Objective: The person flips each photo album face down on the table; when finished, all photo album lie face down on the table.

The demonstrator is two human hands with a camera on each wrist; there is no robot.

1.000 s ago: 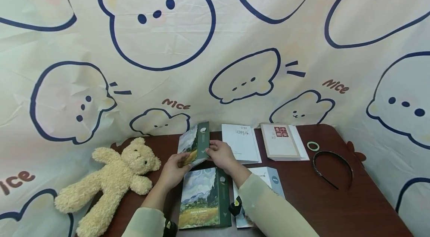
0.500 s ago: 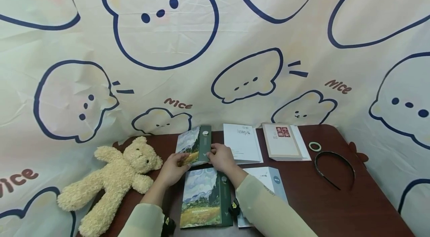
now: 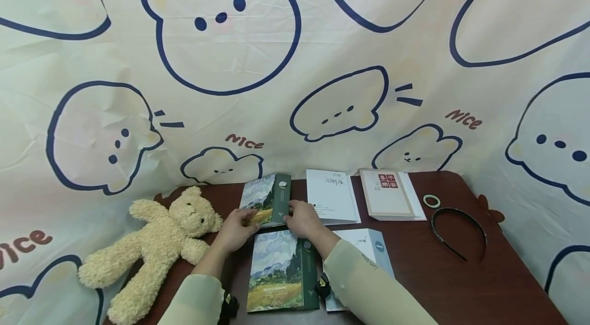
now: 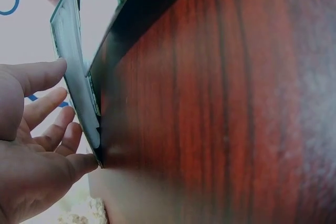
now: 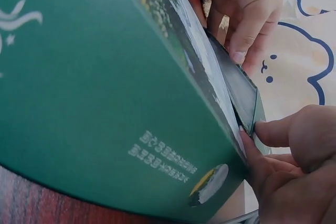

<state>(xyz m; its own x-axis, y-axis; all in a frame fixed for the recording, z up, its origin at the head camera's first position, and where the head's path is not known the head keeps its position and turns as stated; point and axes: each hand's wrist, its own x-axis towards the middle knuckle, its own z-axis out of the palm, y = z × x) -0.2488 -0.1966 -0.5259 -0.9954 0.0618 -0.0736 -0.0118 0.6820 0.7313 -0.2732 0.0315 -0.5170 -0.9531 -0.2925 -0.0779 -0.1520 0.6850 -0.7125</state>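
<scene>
The smaller photo album [image 3: 260, 199], with a painted landscape cover and green spine, lies at the back of the table, with both hands at its near corners. My left hand [image 3: 237, 230] holds its left corner, thumb and fingers at the edge in the left wrist view. My right hand [image 3: 306, 220] pinches the corner by the green spine; thumb and forefinger meet there in the right wrist view. A larger matching photo album [image 3: 276, 274] lies just in front, below the hands. The fingertips beneath the smaller album are partly hidden.
A plush teddy bear [image 3: 161, 253] lies on the left. White booklets [image 3: 332, 197] and a beige-covered book [image 3: 384, 194] stand right of the albums. Another pale booklet [image 3: 361, 243] is partly under the right sleeve. A pale ring [image 3: 431, 201] and dark headband [image 3: 481, 233] lie on the right.
Between both hands, the smaller album has come down from a tilted pose to lie flatter on the table. The larger album and the bear keep their places.
</scene>
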